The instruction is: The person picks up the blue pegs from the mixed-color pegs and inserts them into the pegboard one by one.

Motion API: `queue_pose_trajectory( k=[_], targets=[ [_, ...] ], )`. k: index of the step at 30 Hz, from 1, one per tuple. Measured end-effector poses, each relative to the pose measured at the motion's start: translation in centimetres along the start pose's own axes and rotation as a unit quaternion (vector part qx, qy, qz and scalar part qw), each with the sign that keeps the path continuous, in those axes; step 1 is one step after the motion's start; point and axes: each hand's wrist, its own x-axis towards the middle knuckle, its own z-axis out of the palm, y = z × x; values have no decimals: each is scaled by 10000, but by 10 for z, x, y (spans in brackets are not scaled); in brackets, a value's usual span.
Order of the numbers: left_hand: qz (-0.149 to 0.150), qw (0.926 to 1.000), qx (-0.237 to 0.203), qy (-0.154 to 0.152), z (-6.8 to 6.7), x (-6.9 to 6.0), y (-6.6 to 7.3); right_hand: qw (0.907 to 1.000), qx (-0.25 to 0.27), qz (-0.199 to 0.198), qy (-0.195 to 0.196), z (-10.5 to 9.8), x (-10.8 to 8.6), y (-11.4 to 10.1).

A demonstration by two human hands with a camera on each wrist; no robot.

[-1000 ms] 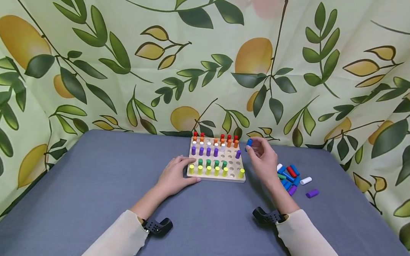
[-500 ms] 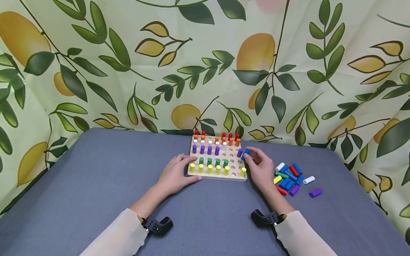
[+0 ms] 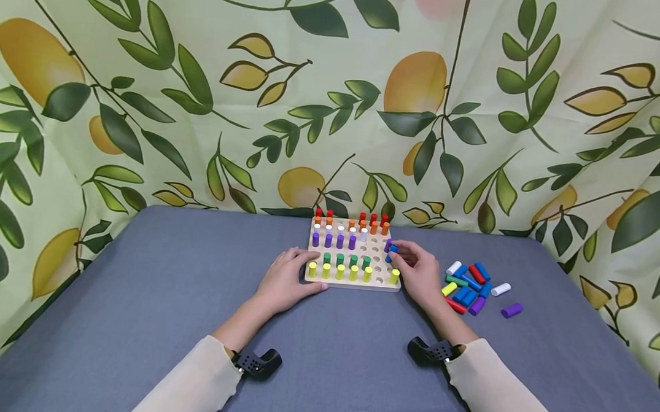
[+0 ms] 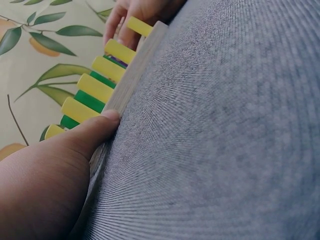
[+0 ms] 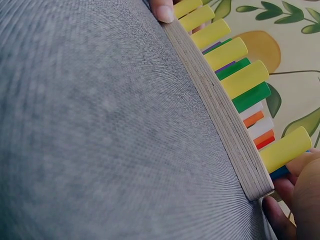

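Note:
A wooden peg board [image 3: 354,285] holds rows of red, orange, white, purple, green and yellow pegs. My left hand [image 3: 286,280] grips its left front corner, thumb on the front edge, as the left wrist view [image 4: 55,175] also shows. At the board's right side my right hand [image 3: 422,273] pinches a blue peg [image 3: 392,252] just in front of the purple peg at that end. In the right wrist view the blue peg [image 5: 279,172] shows partly behind a yellow peg [image 5: 287,150]; whether it sits in a hole I cannot tell.
Right of the board lies a pile of loose pegs, blue [image 3: 461,294], red [image 3: 477,274], green, yellow, white and purple. A white peg [image 3: 501,289] and a purple peg [image 3: 511,310] lie at its right. A leaf-patterned cloth [image 3: 334,108] hangs behind the table [image 3: 195,249].
My right hand has moved left and toward me with the blue peg, from beyond the board's right edge to over its right side. My left hand keeps its grip on the board.

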Motion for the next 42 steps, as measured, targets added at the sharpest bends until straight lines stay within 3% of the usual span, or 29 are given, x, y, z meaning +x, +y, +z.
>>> queue_pose_trajectory(
  k=[15, 26, 30, 35, 42],
  targets=[
    [52, 10000, 68, 0, 1, 1, 1, 9978, -544, -308, -197, -2, 0, 1],
    [28, 10000, -8, -2, 1, 0, -1, 9981, -500, -194, -312, -2, 1, 0],
    [53, 10000, -58, -9, 1, 0, -3, 9957, -759, -409, -328, -6, 2, -1],
    [93, 9999, -88, 6, 0, -1, -4, 9897, -1219, -710, -261, -22, 6, -6],
    [74, 9999, -118, -58, -1, -1, -2, 9786, -1939, -684, 68, -74, 16, 0]
  ],
)
